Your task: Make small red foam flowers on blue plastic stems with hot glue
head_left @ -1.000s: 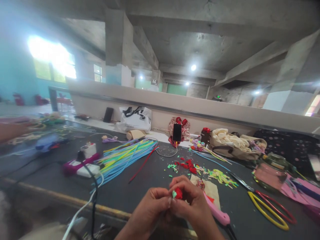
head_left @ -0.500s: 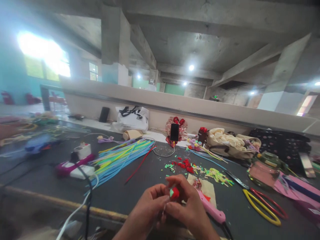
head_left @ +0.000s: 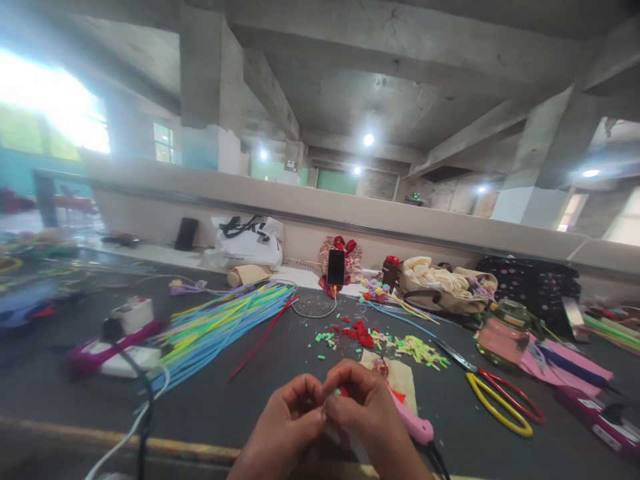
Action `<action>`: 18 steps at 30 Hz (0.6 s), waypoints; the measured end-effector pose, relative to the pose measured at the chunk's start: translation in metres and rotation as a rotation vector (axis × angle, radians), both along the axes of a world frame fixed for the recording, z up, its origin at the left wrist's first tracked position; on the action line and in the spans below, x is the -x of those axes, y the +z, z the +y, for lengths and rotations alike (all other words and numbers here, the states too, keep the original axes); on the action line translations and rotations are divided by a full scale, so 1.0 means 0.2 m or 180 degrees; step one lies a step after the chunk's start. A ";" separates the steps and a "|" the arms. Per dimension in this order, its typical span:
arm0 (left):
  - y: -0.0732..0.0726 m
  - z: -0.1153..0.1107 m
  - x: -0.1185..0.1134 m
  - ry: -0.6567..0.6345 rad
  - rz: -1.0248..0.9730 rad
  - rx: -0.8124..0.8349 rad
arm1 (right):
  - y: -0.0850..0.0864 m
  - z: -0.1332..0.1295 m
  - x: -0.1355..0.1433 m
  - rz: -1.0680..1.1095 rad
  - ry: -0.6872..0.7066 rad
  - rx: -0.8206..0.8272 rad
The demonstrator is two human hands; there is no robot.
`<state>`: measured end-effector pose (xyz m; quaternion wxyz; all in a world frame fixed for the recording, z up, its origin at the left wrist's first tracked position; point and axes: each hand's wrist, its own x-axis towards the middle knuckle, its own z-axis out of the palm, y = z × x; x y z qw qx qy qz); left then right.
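Observation:
My left hand (head_left: 290, 421) and my right hand (head_left: 369, 415) meet at the fingertips over the near edge of the table. Both are closed in a pinch around a small red-and-green craft piece (head_left: 341, 392), mostly hidden by my fingers. Just right of my right hand lies a pink glue gun (head_left: 419, 428), its nozzle end resting on a beige cloth (head_left: 404, 380). Beyond my hands, short cut bits in red (head_left: 361, 333), green (head_left: 326, 339) and pale yellow (head_left: 417, 350) are scattered on the dark table.
Scissors (head_left: 477, 377) with yellow and red handles lie to the right, near a green-lidded bottle (head_left: 503, 333). Long blue and yellow fuzzy stems (head_left: 230, 327) are heaped left, beside a purple-and-white power strip (head_left: 120, 350) with cables. A phone (head_left: 335, 267) stands at the back.
The view has swung to the right, so things on the table appear further left. My fingers have closed in around the red-and-green piece, which showed more clearly before.

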<state>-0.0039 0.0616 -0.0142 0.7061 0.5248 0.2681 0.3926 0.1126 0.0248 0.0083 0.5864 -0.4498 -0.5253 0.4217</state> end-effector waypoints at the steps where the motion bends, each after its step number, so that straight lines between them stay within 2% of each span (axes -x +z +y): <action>1: 0.00 0.00 0.00 0.0003 -0.0042 -0.0029 | 0.00 0.00 0.00 0.0105 0.0045 0.0055; 5: 0.01 -0.01 -0.01 0.0016 -0.0169 -0.0090 | -0.01 0.01 0.01 0.0255 -0.0023 0.0025; 10: 0.01 0.00 -0.01 0.0028 0.0133 -0.0140 | -0.02 0.03 -0.01 0.0079 -0.0196 0.0084; 14: 0.00 0.02 0.00 0.0038 0.0343 -0.0235 | 0.03 0.00 -0.03 -0.0539 -0.0552 -0.0195; 18: 0.00 0.02 0.02 0.0166 0.0506 -0.0453 | 0.04 -0.04 -0.03 -0.1186 -0.0471 -0.0503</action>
